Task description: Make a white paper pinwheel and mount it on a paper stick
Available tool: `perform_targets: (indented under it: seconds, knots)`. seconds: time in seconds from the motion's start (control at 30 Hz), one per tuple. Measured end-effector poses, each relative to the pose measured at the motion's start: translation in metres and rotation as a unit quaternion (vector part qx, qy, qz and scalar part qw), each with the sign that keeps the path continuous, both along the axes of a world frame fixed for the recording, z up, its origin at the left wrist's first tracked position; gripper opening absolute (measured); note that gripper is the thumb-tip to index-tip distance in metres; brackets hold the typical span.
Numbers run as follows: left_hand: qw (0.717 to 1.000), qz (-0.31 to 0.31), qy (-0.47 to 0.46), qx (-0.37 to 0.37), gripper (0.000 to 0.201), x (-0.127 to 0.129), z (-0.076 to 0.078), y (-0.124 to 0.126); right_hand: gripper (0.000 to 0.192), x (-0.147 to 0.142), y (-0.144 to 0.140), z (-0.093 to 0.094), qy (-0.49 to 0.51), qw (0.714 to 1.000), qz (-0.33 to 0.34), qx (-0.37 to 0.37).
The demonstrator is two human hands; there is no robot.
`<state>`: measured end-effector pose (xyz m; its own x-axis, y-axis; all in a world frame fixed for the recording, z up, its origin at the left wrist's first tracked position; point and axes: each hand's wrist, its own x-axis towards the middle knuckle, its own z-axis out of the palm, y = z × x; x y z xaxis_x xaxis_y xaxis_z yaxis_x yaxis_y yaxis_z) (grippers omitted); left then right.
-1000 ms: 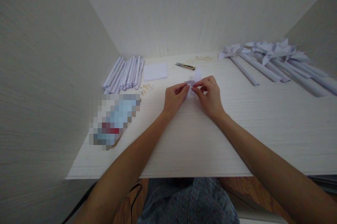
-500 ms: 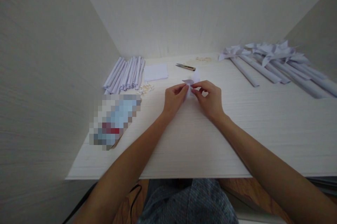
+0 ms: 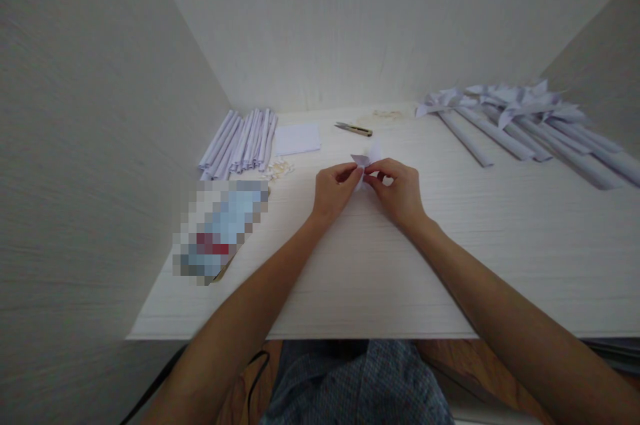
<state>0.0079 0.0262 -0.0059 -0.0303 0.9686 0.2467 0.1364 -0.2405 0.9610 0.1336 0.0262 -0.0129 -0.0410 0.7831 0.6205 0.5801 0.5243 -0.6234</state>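
Observation:
Between my two hands, over the middle of the white table, is a small folded white paper pinwheel (image 3: 361, 160) with pointed corners standing up. My left hand (image 3: 335, 190) pinches its left side between thumb and fingers. On the other side my right hand (image 3: 400, 188) is closed, its thumb and forefinger at the paper's centre. The fingertips cover the middle of the paper, so any small part held there is hidden. Just beyond the hands lie thread snips (image 3: 354, 128), apart from them.
Rolled paper tubes (image 3: 243, 138) lie at the back left, beside a stack of white paper sheets (image 3: 299, 138) and small pale pieces (image 3: 279, 170). A blurred-out flat object (image 3: 225, 228) is at the left. Finished-looking paper pinwheels on tubes (image 3: 520, 112) are heaped at the back right.
Both hands stay at nearly the same spot. The paper has turned slightly and sits a little lower between the fingers; the whole view has shifted a touch.

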Motion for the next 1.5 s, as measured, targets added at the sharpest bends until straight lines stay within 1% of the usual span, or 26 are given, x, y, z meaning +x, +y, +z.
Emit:
perform_targets:
  seconds: [0.27,0.57,0.8,0.93,1.13,1.5]
  knots:
    - [1.000,0.000,-0.025,-0.011,0.012,-0.0001,0.0010,0.0003,0.011,-0.0004,-0.0023,0.0026,0.000,1.000,0.021,-0.012]
    - [0.999,0.003,-0.034,-0.012,0.014,-0.0007,-0.0005,0.0014,0.010,-0.0011,-0.0019,0.0019,0.019,1.000,0.012,-0.007]
    - [0.999,0.011,-0.037,-0.018,0.015,-0.0010,-0.0018,0.0026,0.008,-0.0015,-0.0019,0.0017,0.012,1.000,0.004,0.003]
    - [0.998,0.017,-0.052,-0.029,0.015,-0.0012,-0.0015,0.0028,0.009,-0.0008,-0.0010,0.0011,0.002,1.000,0.013,0.003]
    - [0.999,0.005,-0.041,-0.021,0.013,-0.0005,-0.0001,0.0025,0.009,-0.0001,0.0003,0.0000,0.003,1.000,0.020,0.007]
    - [1.000,-0.009,-0.007,-0.025,0.013,-0.0019,0.0012,0.0010,0.008,-0.0005,0.0002,0.0007,-0.001,1.000,0.018,-0.016]
